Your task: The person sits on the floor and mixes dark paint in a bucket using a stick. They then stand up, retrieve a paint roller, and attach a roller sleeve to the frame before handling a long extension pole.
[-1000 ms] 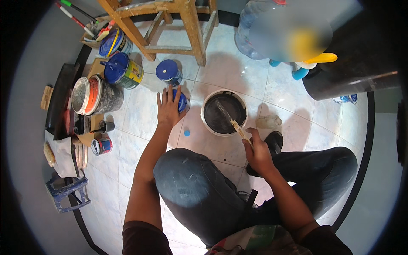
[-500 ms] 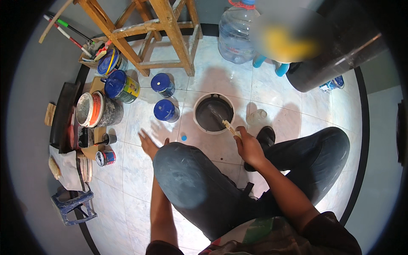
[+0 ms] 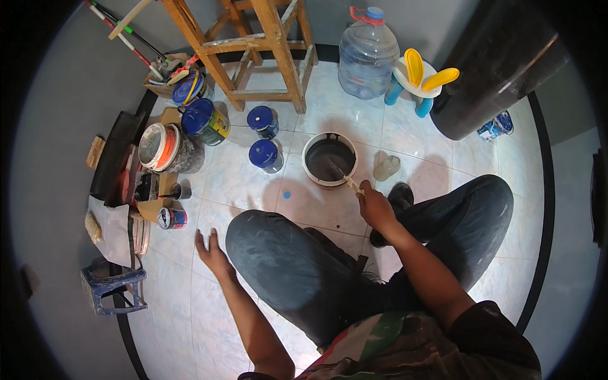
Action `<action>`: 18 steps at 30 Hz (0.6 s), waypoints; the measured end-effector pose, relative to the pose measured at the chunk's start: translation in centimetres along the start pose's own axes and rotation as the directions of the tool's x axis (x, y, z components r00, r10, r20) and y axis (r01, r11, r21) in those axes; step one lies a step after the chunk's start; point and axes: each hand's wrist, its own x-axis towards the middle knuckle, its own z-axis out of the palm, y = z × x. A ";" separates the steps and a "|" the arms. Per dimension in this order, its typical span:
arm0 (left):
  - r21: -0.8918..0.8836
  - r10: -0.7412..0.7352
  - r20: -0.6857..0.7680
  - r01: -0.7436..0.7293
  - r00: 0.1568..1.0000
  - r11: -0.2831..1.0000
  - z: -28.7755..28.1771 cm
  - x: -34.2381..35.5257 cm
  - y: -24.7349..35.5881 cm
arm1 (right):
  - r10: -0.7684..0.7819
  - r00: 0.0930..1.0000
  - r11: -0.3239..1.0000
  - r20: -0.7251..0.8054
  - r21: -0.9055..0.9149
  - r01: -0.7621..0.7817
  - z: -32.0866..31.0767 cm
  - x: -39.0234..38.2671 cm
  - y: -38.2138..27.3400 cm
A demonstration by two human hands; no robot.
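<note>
In my right hand (image 3: 377, 208) is a pale-handled stirring tool (image 3: 350, 183). Its far end dips into dark grey liquid in a round white-rimmed bucket (image 3: 306, 170) on the floor, so I cannot make out its tip. My left hand (image 3: 215, 254) is off to the left of my bent knee, holding nothing, with its fingers apart. Just right of the bucket is a small translucent bottle (image 3: 387, 168). A little blue cap (image 3: 287, 195) lies on the tiles left of it. Two blue-lidded paint cans (image 3: 262, 117) (image 3: 265, 153) stand to the bucket's left.
Behind are a wooden trestle (image 3: 278, 57), a large clear water jug (image 3: 368, 60) and a small stool (image 3: 425, 82) with yellow parts. A black drum-like roll (image 3: 487, 76) leans at the right. More paint buckets (image 3: 204, 121), a small can (image 3: 172, 218) and a blue step stool (image 3: 114, 288) line the left wall.
My left hand has drawn back and down to the left, away from the paint cans. My right hand keeps hold of the stirring tool in the bucket. The view has shifted slightly.
</note>
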 end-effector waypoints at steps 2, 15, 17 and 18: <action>-0.108 0.083 -0.026 -0.085 0.996 0.990 -0.2 1.6 3.3 | -0.042 0.998 0.999 -0.047 0.029 0.043 0.4 -0.1 -0.2; -0.484 0.339 0.243 -0.189 0.909 0.855 19.3 2.1 20.7 | -0.089 0.995 0.979 -0.049 -0.190 0.078 -0.4 -1.2 -0.9; -0.357 0.232 0.308 -0.114 0.922 0.927 20.5 2.4 17.9 | -0.083 0.995 0.946 0.048 -0.311 0.094 -1.4 -1.0 -2.0; -0.267 0.143 0.367 -0.044 0.919 0.963 21.0 2.6 16.5 | -0.061 0.993 0.923 0.100 -0.373 0.095 -1.9 -1.4 -2.4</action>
